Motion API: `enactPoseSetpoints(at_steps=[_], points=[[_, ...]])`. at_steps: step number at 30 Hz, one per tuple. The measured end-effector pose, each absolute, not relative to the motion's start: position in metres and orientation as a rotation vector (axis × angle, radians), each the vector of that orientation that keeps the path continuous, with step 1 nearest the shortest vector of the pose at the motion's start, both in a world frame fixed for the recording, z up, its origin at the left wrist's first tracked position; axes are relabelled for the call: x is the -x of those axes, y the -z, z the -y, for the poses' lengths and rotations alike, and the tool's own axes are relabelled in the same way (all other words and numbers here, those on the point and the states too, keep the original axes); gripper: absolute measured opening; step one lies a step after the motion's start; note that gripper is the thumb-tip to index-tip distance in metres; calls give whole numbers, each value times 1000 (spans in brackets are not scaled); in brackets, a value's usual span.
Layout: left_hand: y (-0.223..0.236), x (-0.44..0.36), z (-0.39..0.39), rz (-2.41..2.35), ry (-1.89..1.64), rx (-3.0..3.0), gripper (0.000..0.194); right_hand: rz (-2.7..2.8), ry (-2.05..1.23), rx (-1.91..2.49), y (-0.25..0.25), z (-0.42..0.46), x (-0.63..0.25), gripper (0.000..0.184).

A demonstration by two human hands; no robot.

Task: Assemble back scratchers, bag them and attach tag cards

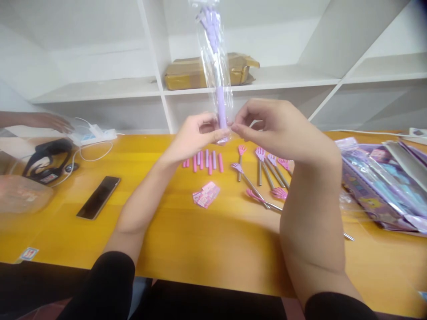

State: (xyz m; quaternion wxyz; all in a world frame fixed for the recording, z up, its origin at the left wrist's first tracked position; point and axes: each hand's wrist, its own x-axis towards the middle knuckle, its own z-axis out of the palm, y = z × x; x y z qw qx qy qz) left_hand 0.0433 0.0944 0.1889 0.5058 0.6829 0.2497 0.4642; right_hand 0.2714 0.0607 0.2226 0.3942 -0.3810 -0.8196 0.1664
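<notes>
Upright above the table, a purple back scratcher (pixel 221 106) with a hand-shaped head is inside a clear plastic bag (pixel 203 66). My left hand (pixel 196 135) grips the bagged scratcher near the bottom of its handle. Thumb and finger of my right hand (pixel 267 126) pinch together at the bag's lower right edge. Below lie several pink and purple handle tubes (pixel 210 162) and a small pile of pink cards (pixel 207 194). Several metal rods with pink or purple hand-shaped heads (pixel 260 154) rest to the right, partly hidden by my right arm.
A patterned box (pixel 367 200) of bagged items stands at the right. On the left are a phone (pixel 98 198), a black headset (pixel 48 160) and a power strip (pixel 96 135). Another person's hand (pixel 50 121) is there. Behind, a taped carton (pixel 187 73) sits on a shelf.
</notes>
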Motion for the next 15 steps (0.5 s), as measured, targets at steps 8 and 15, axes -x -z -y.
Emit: enactPoseSetpoints(at_steps=[8, 15], points=[[-192, -41, -96, -644, -1106, -1739, 40, 2031, -448, 970, -218, -66, -272, 41], [-193, -38, -96, -632, -1061, -1800, 37, 2097, -595, 968, -215, -73, -275, 56]])
